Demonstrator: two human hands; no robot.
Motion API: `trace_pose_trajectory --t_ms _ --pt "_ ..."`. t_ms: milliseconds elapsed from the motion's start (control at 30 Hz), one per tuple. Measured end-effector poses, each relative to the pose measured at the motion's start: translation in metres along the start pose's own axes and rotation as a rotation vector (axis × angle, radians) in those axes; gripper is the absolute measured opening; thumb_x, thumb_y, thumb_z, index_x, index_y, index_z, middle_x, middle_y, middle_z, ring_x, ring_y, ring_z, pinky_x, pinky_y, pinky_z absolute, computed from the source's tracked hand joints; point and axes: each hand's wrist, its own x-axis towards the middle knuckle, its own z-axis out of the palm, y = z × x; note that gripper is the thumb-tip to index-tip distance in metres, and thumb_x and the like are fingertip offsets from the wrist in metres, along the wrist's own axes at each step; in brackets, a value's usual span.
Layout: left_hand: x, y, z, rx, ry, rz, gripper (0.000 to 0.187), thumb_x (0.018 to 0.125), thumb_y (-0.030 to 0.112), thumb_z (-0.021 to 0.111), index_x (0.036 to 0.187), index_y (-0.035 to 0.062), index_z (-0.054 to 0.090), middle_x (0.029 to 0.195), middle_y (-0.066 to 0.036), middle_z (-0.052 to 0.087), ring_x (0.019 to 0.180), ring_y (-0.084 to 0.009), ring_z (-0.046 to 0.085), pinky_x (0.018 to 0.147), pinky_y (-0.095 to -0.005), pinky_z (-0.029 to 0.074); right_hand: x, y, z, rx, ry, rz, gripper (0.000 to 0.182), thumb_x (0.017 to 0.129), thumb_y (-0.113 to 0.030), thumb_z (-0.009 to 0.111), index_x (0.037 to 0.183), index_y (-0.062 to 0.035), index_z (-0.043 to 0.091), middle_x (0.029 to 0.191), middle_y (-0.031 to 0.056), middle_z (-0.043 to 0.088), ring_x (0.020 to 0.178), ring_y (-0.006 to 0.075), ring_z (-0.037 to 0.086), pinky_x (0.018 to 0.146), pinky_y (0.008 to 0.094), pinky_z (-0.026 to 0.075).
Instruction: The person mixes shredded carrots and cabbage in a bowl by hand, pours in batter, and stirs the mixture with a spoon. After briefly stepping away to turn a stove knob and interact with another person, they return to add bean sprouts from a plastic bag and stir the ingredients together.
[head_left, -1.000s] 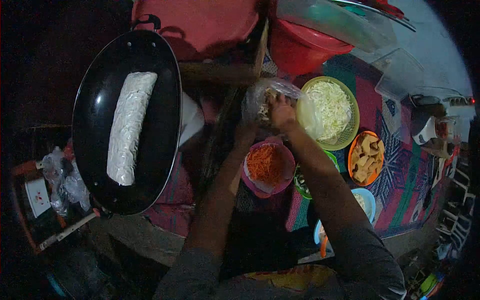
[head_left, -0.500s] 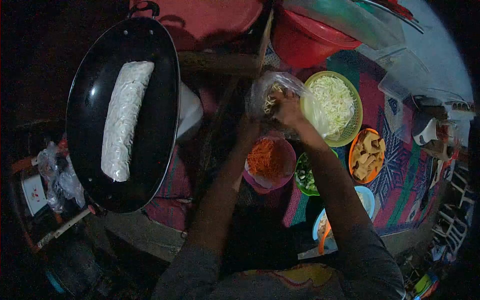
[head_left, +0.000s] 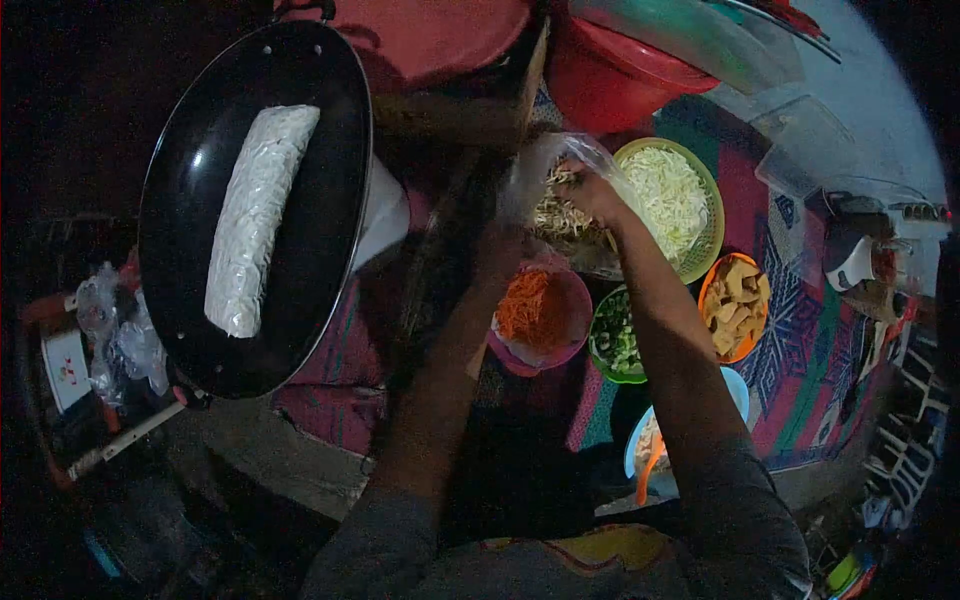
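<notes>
A clear plastic bag (head_left: 535, 180) holds pale, brownish sprouts (head_left: 566, 218). My right hand (head_left: 594, 196) reaches into the bag's opening, over the sprouts; its fingers are too dark and blurred to read. At the bag's left side is my left hand (head_left: 503, 245), dim, with its fingers hidden. Just below the bag sits a pink bowl (head_left: 520, 366) of shredded orange carrot (head_left: 533, 312). Right of the bag stands a yellow basket (head_left: 716, 235) of shredded pale cabbage (head_left: 668, 200).
A black wok (head_left: 180, 260) with a plastic-wrapped white roll (head_left: 258, 220) is at left. Chopped greens (head_left: 622, 340) fill a green bowl; tofu pieces (head_left: 736, 305) fill an orange one. A blue bowl (head_left: 735, 393) holds an orange spoon (head_left: 648, 468). A red tub (head_left: 625, 85) stands behind.
My right hand has shifted slightly up and right, and more of the sprouts shows in the bag. The wok appears a little higher and further right in view.
</notes>
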Motion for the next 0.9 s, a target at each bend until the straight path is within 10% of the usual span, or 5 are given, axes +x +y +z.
trace_pose_trajectory --t_ms 167,233,433,700,900 --pt "0.03 -0.056 0.008 0.909 -0.082 0.506 0.041 0.088 0.031 0.045 0.112 -0.0022 0.044 0.097 -0.013 0.052 0.073 -0.0235 0.056 0.063 -0.0396 0.047 0.014 0.031 -0.002 0.109 -0.073 0.147 0.064 0.076 -0.038 0.062 0.13 -0.0106 0.04 0.104 0.0141 0.057 0.082 0.0188 0.057 0.063 0.0294 0.05" --pt "0.054 -0.079 0.042 -0.499 0.084 -0.124 0.05 0.087 0.037 0.048 0.12 -0.0007 0.04 0.106 -0.015 0.049 0.087 -0.0227 0.053 0.074 -0.0385 0.044 0.004 0.037 -0.005 0.232 -0.008 0.131 0.063 0.076 -0.036 0.062 0.129 -0.0086 0.041 0.103 0.0125 0.057 0.083 0.0172 0.058 0.064 0.0286 0.049" --pt "0.055 -0.066 0.037 -0.75 0.003 0.427 0.064 0.081 0.035 0.061 0.129 0.0029 0.033 0.119 -0.012 0.043 0.102 -0.0214 0.045 0.085 -0.0338 0.037 -0.059 0.003 -0.03 1.024 -0.192 0.311 0.031 0.077 -0.009 0.058 0.107 -0.0044 0.052 0.098 0.0088 0.06 0.083 0.0192 0.061 0.069 0.0351 0.054" --pt "0.016 -0.055 0.003 -0.854 0.009 -0.166 0.043 0.087 0.038 0.049 0.118 0.0097 0.045 0.111 -0.01 0.05 0.096 -0.0252 0.051 0.085 -0.0385 0.044 -0.256 0.016 -0.066 1.336 0.141 0.226 0.039 0.074 -0.004 0.06 0.112 -0.0028 0.051 0.097 0.0099 0.061 0.082 0.0185 0.062 0.074 0.0309 0.052" --pt "-0.007 -0.07 0.011 -0.494 0.298 0.222 0.052 0.082 0.012 0.051 0.129 0.0019 0.032 0.129 -0.015 0.036 0.111 -0.0272 0.044 0.093 -0.0362 0.037 -0.405 0.096 -0.041 0.88 0.449 0.491 0.042 0.079 -0.013 0.059 0.117 0.001 0.047 0.098 0.0126 0.061 0.086 0.0183 0.06 0.075 0.0303 0.049"
